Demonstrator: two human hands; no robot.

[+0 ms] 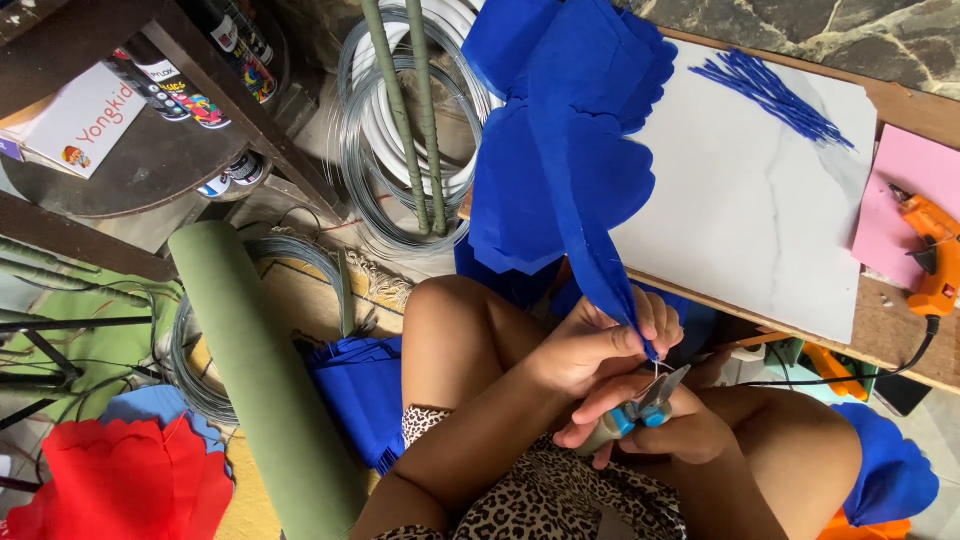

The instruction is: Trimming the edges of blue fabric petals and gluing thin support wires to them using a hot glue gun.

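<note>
Far up and to the left of your fingers (pixel 655 318), a flat white box (pixel 85 122) with red lettering and a small orange picture lies on the round shelf. Just right of it, dark spray cans (pixel 175 90) wear white labels with multicoloured bands.

- The left hand (pixel 600 345) is raised just above the right hand, its fingers curled and pinched together at the tips.
- The right hand (pixel 655 425) sits closed in a fist-like grip, knuckles outward.
- Both forearms converge over the lap.
</note>
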